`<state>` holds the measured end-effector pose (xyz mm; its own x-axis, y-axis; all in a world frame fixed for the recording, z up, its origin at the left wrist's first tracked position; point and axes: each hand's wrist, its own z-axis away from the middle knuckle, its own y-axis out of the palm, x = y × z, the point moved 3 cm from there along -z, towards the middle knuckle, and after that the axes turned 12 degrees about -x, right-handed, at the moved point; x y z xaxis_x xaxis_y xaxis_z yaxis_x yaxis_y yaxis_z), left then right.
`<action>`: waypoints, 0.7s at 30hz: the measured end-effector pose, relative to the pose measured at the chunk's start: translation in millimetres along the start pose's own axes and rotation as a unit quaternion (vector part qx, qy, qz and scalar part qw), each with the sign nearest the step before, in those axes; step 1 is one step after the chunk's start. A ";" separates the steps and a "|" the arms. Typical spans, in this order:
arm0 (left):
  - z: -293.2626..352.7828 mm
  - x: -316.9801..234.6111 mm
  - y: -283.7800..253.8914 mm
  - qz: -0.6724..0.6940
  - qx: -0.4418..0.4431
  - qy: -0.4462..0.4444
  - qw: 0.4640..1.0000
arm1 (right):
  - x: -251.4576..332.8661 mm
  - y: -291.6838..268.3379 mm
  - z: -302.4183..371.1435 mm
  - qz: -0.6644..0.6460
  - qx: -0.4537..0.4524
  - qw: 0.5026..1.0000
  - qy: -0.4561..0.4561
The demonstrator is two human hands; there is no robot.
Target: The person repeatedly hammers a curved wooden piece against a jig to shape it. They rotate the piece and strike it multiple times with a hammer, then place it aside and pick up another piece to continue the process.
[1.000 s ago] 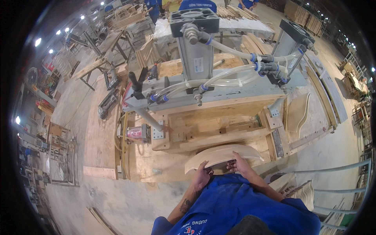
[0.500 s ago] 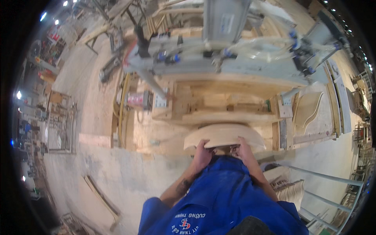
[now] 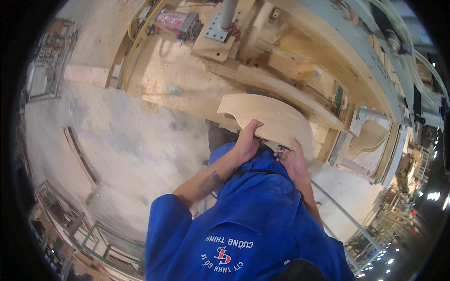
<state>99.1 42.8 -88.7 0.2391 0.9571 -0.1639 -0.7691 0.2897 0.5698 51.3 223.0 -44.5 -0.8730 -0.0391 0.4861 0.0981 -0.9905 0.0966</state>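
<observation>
A pale curved wooden panel (image 3: pixel 274 114) with a wavy near edge is held close in front of my blue work shirt. My left hand (image 3: pixel 248 140) grips that near edge toward its left part, thumb lying on top and fingers tucked beneath. Farther right along the edge, my right hand (image 3: pixel 291 159) is closed on the panel the same way, its curled fingers partly visible below. The panel's far side reaches up to the wooden frame of a large machine (image 3: pixel 272 77), and what lies directly under the panel is hidden.
A red-and-grey motor-like unit (image 3: pixel 177 23) sits beside a yellow hose (image 3: pixel 136 40) at the upper left. Another curved wooden piece (image 3: pixel 370 139) lies at the machine's right end. On the floor at left is a long wooden strip (image 3: pixel 79 157). Metal rails (image 3: pixel 347 213) stand at my right.
My view and body have turned to the right, so the machine now slants across the upper right. The panel stays in both hands and appears tilted, its right end lower.
</observation>
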 end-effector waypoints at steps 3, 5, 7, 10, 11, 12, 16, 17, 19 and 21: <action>1.1 1.3 -5.0 0.004 -0.016 0.005 1.000 | -7.8 -5.2 2.9 -0.013 -0.021 1.000 0.006; 2.8 0.5 -4.9 0.019 -0.027 0.002 0.999 | -9.5 -7.6 4.1 -0.054 -0.043 0.998 0.004; 4.3 -1.0 -4.1 0.019 -0.028 0.007 0.999 | -9.9 -9.4 4.6 -0.112 -0.073 0.991 -0.006; 4.7 -1.9 -4.2 0.009 -0.017 0.016 1.000 | -10.1 -9.8 4.0 -0.133 -0.083 0.987 -0.030; 4.2 -2.0 -4.6 0.008 -0.009 0.023 1.000 | -10.5 -9.2 3.0 -0.136 -0.069 0.988 -0.026; 3.1 -1.6 -5.6 0.006 -0.006 0.022 1.000 | -11.3 -9.5 1.6 -0.139 -0.065 0.988 -0.019; -1.4 1.1 -7.0 -0.005 0.010 0.027 1.000 | -10.6 -14.6 -4.3 -0.147 -0.069 0.987 0.011; -1.9 1.8 -6.7 -0.003 0.012 0.030 0.999 | -9.5 -14.2 -3.9 -0.138 -0.038 0.990 0.006; -3.3 0.8 -3.8 -0.002 0.015 0.043 0.999 | -7.5 -14.5 -4.1 -0.128 -0.044 0.991 -0.009; -3.4 -0.4 0.2 -0.003 0.008 0.048 0.999 | -5.3 -11.9 -3.6 -0.121 -0.045 0.991 -0.029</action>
<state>96.8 42.5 -91.2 0.1845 0.9524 -0.2428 -0.7583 0.2950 0.5813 53.1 234.5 -51.3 -0.8365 0.2063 0.5077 -0.1559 -0.9777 0.1404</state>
